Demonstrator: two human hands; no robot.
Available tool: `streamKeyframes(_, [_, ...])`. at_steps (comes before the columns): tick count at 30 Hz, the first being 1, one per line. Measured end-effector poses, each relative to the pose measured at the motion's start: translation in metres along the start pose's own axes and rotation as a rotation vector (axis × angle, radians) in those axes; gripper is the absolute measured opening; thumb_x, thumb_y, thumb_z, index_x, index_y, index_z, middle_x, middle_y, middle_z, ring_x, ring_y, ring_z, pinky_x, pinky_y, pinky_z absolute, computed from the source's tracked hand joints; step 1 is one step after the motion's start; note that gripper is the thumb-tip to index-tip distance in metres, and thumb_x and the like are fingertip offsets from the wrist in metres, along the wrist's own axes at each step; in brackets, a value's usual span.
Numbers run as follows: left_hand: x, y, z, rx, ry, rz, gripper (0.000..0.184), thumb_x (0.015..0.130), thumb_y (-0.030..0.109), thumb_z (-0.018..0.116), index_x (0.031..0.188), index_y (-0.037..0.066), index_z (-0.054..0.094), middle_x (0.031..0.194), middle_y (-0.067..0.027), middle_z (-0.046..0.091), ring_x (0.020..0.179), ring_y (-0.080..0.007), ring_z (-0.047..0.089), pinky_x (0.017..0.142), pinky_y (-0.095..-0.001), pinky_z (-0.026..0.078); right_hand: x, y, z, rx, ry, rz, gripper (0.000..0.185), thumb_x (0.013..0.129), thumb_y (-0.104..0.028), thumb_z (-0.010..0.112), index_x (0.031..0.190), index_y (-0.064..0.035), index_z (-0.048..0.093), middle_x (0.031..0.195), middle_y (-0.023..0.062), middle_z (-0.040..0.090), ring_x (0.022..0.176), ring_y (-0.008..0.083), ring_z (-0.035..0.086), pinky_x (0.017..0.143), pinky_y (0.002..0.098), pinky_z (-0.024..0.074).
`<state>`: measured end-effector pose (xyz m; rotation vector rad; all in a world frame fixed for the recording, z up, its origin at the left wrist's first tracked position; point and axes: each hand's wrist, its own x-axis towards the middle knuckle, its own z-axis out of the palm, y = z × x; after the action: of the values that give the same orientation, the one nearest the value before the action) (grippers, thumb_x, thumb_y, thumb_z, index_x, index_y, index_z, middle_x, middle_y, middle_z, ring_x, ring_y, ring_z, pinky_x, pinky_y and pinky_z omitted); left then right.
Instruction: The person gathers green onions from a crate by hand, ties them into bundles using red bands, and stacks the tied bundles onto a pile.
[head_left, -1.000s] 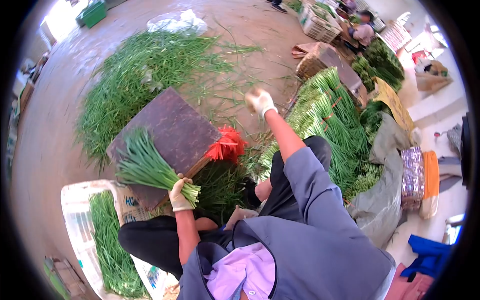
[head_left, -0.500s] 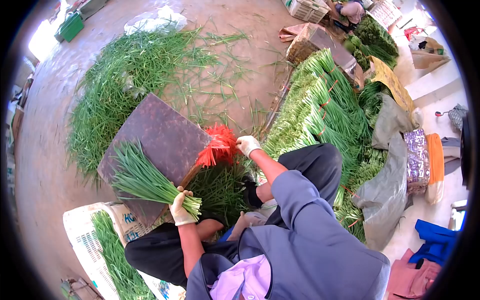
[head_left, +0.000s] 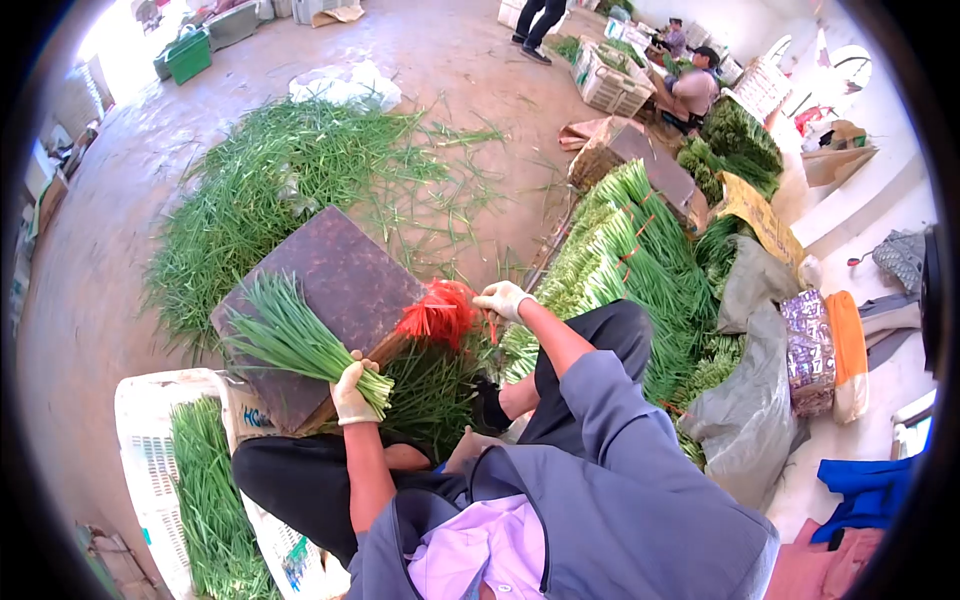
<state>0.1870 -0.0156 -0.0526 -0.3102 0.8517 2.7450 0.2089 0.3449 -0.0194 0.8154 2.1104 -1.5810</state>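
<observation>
My left hand (head_left: 354,392), in a pale glove, is wrapped round the cut ends of a bunch of green stalks (head_left: 292,332). The leafy part of the bunch lies across a dark square board (head_left: 335,275). A bundle of red ties (head_left: 438,313) hangs at the board's right corner. Just right of it is my right hand (head_left: 503,300), also gloved, with its fingers pinched on a red tie (head_left: 492,326) that dangles below them.
A loose green heap (head_left: 250,190) covers the floor behind the board. White crates (head_left: 150,470) with stalks stand at lower left. Tied bunches (head_left: 640,260) are stacked on my right, beside grey sheeting (head_left: 745,400). People (head_left: 690,95) sit at the back right.
My right hand has come down from above to beside the red ties, then drawn slightly away with a red tie. My left hand still holds the bunch. The view has shifted.
</observation>
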Motion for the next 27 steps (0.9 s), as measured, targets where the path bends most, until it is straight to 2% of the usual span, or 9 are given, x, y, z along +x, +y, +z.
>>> streamKeyframes(4, [-0.002, 0.003, 0.003, 0.002, 0.008, 0.023, 0.038, 0.078, -0.003, 0.066, 0.114, 0.005, 0.056, 0.102, -0.0100, 0.064, 0.077, -0.0217, 0.065, 0.074, -0.0392, 0.058, -0.017, -0.007, 0.007, -0.171, -0.062, -0.075, 0.023, 0.090, -0.024, 0.065, 0.085, -0.0017, 0.067, 0.066, 0.0035, 0.061, 0.051, 0.0112, 0.055, 0.048, 0.0274, 0.0444])
streamKeyframes(12, [0.002, 0.018, -0.014, -0.069, 0.040, 0.044, 0.032, 0.078, -0.002, 0.066, 0.108, 0.002, 0.058, 0.099, -0.0093, 0.064, 0.074, -0.0216, 0.064, 0.070, -0.0381, 0.057, -0.090, -0.025, 0.014, -0.326, -0.193, -0.090, 0.022, 0.086, -0.025, 0.064, 0.082, -0.0035, 0.067, 0.069, 0.0012, 0.061, 0.055, 0.0082, 0.051, 0.047, 0.0272, 0.0397])
streamKeyframes(16, [-0.020, 0.041, 0.015, -0.122, 0.056, 0.082, 0.019, 0.079, -0.001, 0.065, 0.098, 0.001, 0.062, 0.084, -0.0079, 0.062, 0.073, -0.0207, 0.062, 0.067, -0.0359, 0.056, -0.148, -0.045, -0.012, 0.008, -0.176, -0.058, 0.017, 0.091, -0.023, 0.065, 0.090, -0.0059, 0.062, 0.072, 0.0011, 0.060, 0.051, 0.0063, 0.045, 0.044, 0.0227, 0.0333])
streamKeyframes(19, [-0.009, 0.044, 0.005, -0.206, 0.011, 0.008, 0.017, 0.079, 0.000, 0.064, 0.096, 0.001, 0.063, 0.079, -0.0079, 0.060, 0.071, -0.0207, 0.062, 0.067, -0.0345, 0.055, -0.203, -0.065, -0.021, 0.253, -0.167, -0.180, 0.019, 0.093, -0.024, 0.066, 0.091, -0.0066, 0.060, 0.075, 0.0027, 0.062, 0.052, 0.0069, 0.047, 0.044, 0.0217, 0.0351])
streamKeyframes(21, [-0.009, 0.048, 0.006, -0.222, -0.013, 0.028, 0.015, 0.082, 0.002, 0.063, 0.097, 0.001, 0.063, 0.080, -0.0077, 0.061, 0.071, -0.0206, 0.061, 0.068, -0.0334, 0.054, -0.214, -0.075, -0.032, 0.465, -0.220, -0.274, 0.020, 0.093, -0.026, 0.067, 0.091, -0.0071, 0.060, 0.075, 0.0040, 0.063, 0.053, 0.0093, 0.052, 0.045, 0.0222, 0.0398])
streamKeyframes(22, [-0.010, 0.052, 0.011, -0.213, 0.001, 0.073, 0.014, 0.083, 0.003, 0.062, 0.097, 0.001, 0.063, 0.081, -0.0071, 0.061, 0.072, -0.0206, 0.060, 0.071, -0.0331, 0.053, -0.230, -0.093, -0.023, 0.503, -0.162, -0.355, 0.019, 0.095, -0.022, 0.064, 0.088, -0.0046, 0.061, 0.071, 0.0019, 0.060, 0.050, 0.0088, 0.049, 0.043, 0.0222, 0.0357])
streamKeyframes(24, [-0.012, 0.059, 0.014, -0.227, 0.010, 0.107, 0.016, 0.082, 0.001, 0.062, 0.098, 0.000, 0.062, 0.084, -0.0081, 0.062, 0.073, -0.0205, 0.061, 0.070, -0.0343, 0.054, -0.235, -0.129, -0.013, 0.578, -0.089, -0.454, 0.018, 0.095, -0.024, 0.064, 0.088, -0.0073, 0.062, 0.072, 0.0010, 0.062, 0.052, 0.0112, 0.052, 0.047, 0.0235, 0.0393])
streamKeyframes(26, [-0.017, 0.065, 0.018, -0.178, 0.023, 0.164, 0.019, 0.081, 0.000, 0.063, 0.100, 0.000, 0.062, 0.089, -0.0088, 0.063, 0.074, -0.0205, 0.062, 0.068, -0.0360, 0.055, -0.213, -0.158, -0.011, 0.664, -0.130, -0.534, 0.014, 0.094, -0.023, 0.066, 0.092, -0.0099, 0.062, 0.074, 0.0022, 0.064, 0.059, 0.0138, 0.057, 0.056, 0.0307, 0.0501])
streamKeyframes(27, [-0.019, 0.067, 0.017, -0.167, 0.040, 0.119, 0.020, 0.081, -0.001, 0.063, 0.101, -0.001, 0.061, 0.093, -0.0087, 0.064, 0.075, -0.0208, 0.062, 0.067, -0.0375, 0.055, -0.207, -0.176, -0.001, 0.780, -0.060, -0.534, 0.012, 0.095, -0.022, 0.066, 0.093, -0.0104, 0.063, 0.077, 0.0009, 0.064, 0.061, 0.0114, 0.056, 0.056, 0.0275, 0.0473])
